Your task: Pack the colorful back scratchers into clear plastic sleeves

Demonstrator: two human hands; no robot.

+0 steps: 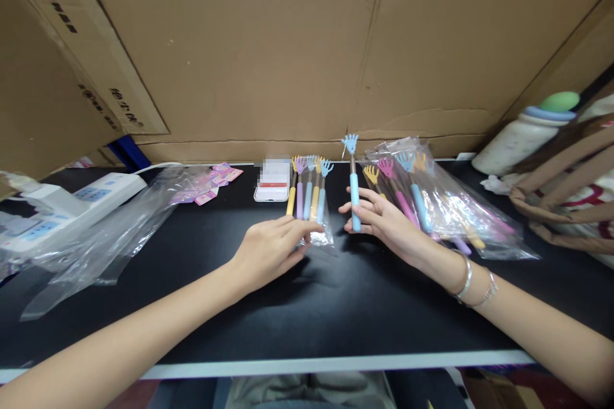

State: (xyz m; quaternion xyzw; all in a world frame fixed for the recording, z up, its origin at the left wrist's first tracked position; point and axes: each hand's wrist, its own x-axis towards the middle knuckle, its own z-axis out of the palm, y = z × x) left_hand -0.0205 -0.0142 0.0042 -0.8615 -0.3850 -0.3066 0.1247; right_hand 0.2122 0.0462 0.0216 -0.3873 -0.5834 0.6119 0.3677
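My right hand (377, 217) is closed around the handle of a light-blue back scratcher (354, 195), held upright with its hand-shaped head up. My left hand (273, 246) is over the lower ends of several yellow, purple and blue back scratchers (307, 198), which lie side by side with a clear plastic bag (329, 239) around their handles. Its index finger is stretched out with the thumb apart below it, and nothing shows between them. To the right of my right hand lie more back scratchers (417, 195) in pink, blue and yellow, partly under clear plastic.
A phone (272, 186) lies by the bagged group. Pink printed cards (211, 185), empty clear bags (119, 246) and a white power strip (71, 211) are at the left. A bottle (520, 137) and a brown-strapped bag (566, 185) stand right. Cardboard (259, 45) walls the back.
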